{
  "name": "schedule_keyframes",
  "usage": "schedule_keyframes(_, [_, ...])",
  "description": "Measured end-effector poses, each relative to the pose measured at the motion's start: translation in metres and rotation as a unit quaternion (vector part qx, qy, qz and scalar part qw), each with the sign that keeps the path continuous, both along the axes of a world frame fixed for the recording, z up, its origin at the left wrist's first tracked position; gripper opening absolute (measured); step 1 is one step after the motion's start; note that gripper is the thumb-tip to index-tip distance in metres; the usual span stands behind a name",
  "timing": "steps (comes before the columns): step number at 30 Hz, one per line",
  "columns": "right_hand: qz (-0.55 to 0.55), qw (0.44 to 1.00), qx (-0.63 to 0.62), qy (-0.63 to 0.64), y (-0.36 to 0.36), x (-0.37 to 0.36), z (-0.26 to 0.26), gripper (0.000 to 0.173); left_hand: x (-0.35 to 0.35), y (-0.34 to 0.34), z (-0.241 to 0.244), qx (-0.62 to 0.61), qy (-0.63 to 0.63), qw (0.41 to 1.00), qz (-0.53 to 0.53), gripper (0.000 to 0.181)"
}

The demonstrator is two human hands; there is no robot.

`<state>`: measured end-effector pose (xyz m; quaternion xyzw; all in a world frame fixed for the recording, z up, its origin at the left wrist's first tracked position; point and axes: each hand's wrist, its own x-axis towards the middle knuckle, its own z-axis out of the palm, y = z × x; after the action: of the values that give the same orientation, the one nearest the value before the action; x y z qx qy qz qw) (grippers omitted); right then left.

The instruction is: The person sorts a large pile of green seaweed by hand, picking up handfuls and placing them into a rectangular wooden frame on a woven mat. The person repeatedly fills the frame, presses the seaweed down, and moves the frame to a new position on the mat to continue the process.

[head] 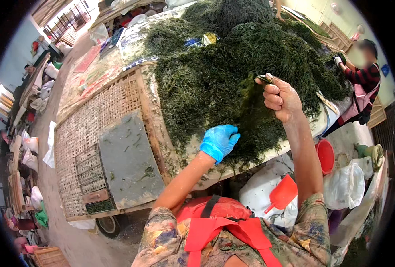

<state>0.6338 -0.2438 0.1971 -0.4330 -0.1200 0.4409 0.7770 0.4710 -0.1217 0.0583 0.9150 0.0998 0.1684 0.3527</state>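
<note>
A broad heap of dark green seaweed (197, 83) spreads over the pale-covered table in front of me. My right hand (282, 96), bare and dusted with white specks, is raised over the heap. Its thumb and forefinger pinch a small tuft of seaweed (265, 79), and thin strands appear to hang below. In a blue disposable glove, my left hand (220, 142) is at the near edge of the heap. Its fingers are bent against the seaweed, and whether they grip any is hidden.
Left of the heap, a woven bamboo rack (97, 96) carries a grey board (129, 160). A red scoop (283, 193) lies on a white sack (260, 182) below the table edge. At right, a person in a pink apron (357, 100) handles seaweed with a gloved hand. A red bucket (325, 157) stands nearby.
</note>
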Motion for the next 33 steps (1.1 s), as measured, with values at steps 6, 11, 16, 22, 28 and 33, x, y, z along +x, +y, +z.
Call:
schedule_keyframes(6, [0.029, 0.999, 0.033, -0.031, -0.006, -0.01, 0.02, 0.034, 0.036, -0.026, 0.059, 0.193, -0.288, 0.937, 0.051, 0.041])
schedule_keyframes(11, [0.045, 0.998, 0.016, -0.05, -0.014, -0.022, 0.038, 0.035, 0.066, -0.027, 0.064, 0.202, -0.262, 0.938, 0.101, 0.045])
schedule_keyframes(16, [0.042, 0.997, -0.023, -0.055, -0.012, -0.007, 0.045, 0.035, 0.083, -0.02, -0.004, 0.174, -0.29, 0.938, 0.077, 0.045])
schedule_keyframes(22, [0.097, 0.989, 0.041, -0.109, -0.015, 0.023, 0.078, 0.037, 0.058, -0.025, -0.051, 0.19, -0.258, 0.946, 0.044, 0.03])
schedule_keyframes(28, [0.085, 0.976, 0.031, -0.197, -0.01, 0.047, 0.121, 0.036, 0.021, -0.016, -0.114, 0.211, 0.184, 0.956, -0.082, 0.021])
schedule_keyframes(33, [0.041, 0.984, -0.015, -0.173, -0.002, 0.026, 0.082, 0.029, 0.018, -0.028, 0.02, 0.218, 0.106, 0.967, -0.084, 0.026])
